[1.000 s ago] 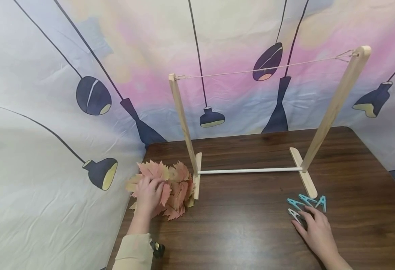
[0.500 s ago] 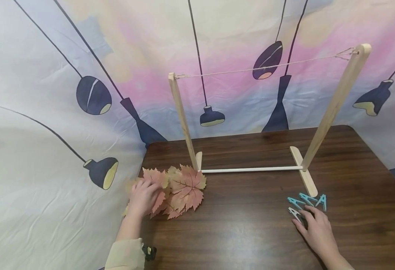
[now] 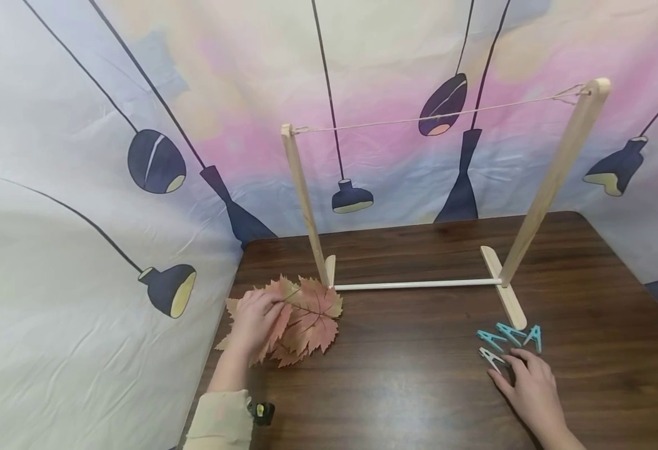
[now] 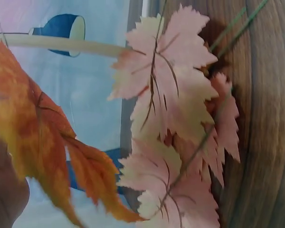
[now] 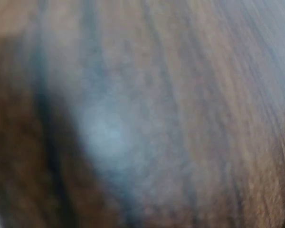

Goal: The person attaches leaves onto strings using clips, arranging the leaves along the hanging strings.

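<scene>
While the left hand (image 3: 252, 319) pinches one orange leaf (image 4: 38, 118), other reddish leaves (image 3: 316, 315) lie under and beside it on the brown wood-grain table (image 3: 413, 356), whose surface carries a pale shine of light. Right hand (image 3: 531, 387) has its fingers loosely bent and apart, just beside a pale clip (image 3: 490, 358) and three blue clips (image 3: 490, 339); whether it touches them, I cannot tell. Behind the wooden stand (image 3: 550, 187) hangs a wrinkled cloth (image 3: 250, 69), printed with dark lamps upon pink and blue.
</scene>
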`<move>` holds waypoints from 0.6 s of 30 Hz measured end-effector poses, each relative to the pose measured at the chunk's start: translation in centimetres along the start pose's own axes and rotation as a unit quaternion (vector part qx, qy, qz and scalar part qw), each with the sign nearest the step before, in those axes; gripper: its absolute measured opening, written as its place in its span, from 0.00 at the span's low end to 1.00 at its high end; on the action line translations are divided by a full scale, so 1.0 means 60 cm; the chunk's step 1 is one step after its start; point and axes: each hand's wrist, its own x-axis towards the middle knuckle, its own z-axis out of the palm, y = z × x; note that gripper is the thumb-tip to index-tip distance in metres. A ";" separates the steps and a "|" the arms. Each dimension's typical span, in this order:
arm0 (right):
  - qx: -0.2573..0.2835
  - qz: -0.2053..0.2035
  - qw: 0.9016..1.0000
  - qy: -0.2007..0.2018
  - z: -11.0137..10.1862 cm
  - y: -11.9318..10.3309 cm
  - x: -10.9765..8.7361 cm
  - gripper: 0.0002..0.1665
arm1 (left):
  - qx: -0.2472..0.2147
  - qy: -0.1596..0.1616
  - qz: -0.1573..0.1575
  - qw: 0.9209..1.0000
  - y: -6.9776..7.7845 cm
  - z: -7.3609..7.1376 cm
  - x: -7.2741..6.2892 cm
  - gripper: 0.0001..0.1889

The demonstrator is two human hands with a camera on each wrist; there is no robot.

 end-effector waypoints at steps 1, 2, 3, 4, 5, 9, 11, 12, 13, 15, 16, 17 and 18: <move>0.000 -0.002 1.000 0.001 0.000 0.001 -0.001 0.26 | -0.006 -0.002 -0.007 1.000 0.003 0.001 0.003 0.04; 0.000 -0.002 1.000 0.002 0.001 0.002 -0.001 0.26 | -0.012 -0.003 -0.013 1.000 0.007 0.002 0.005 0.04; 0.000 -0.002 1.000 0.003 0.001 0.003 -0.001 0.27 | -0.020 -0.003 -0.018 1.000 0.011 0.003 0.008 0.04; -0.001 -0.001 1.000 0.003 0.002 0.003 -0.002 0.27 | -0.029 -0.001 -0.023 0.999 0.014 0.003 0.011 0.03; -0.002 0.000 1.000 0.003 0.002 0.003 -0.002 0.28 | -0.037 0.001 -0.027 0.999 0.018 0.004 0.013 0.03; -0.008 0.007 1.000 -0.003 0.003 0.000 -0.002 0.25 | -0.066 0.014 -0.039 0.997 0.035 0.006 0.021 0.04; -0.009 0.010 1.000 -0.003 0.002 -0.001 -0.002 0.23 | -0.077 0.022 -0.040 0.996 0.042 0.008 0.025 0.06; -0.008 0.009 1.000 -0.001 0.001 -0.002 -0.002 0.22 | -0.082 0.028 -0.040 0.995 0.046 0.009 0.027 0.07; -0.008 0.008 1.000 0.001 0.001 -0.002 -0.002 0.22 | -0.086 0.034 -0.041 0.995 0.049 0.010 0.028 0.08; -0.006 0.006 1.000 0.007 0.000 -0.003 -0.003 0.21 | -0.100 0.052 -0.045 0.993 0.054 0.013 0.031 0.09; -0.005 0.004 1.000 0.010 -0.001 -0.004 -0.003 0.21 | -0.109 0.062 -0.052 0.991 0.058 0.015 0.033 0.09; -0.004 0.003 1.000 0.012 -0.002 -0.004 -0.003 0.22 | -0.119 0.074 -0.061 0.988 0.060 0.016 0.035 0.08; -0.003 0.002 1.000 0.014 -0.003 -0.005 -0.003 0.24 | -0.128 0.086 -0.071 0.986 0.063 0.018 0.037 0.08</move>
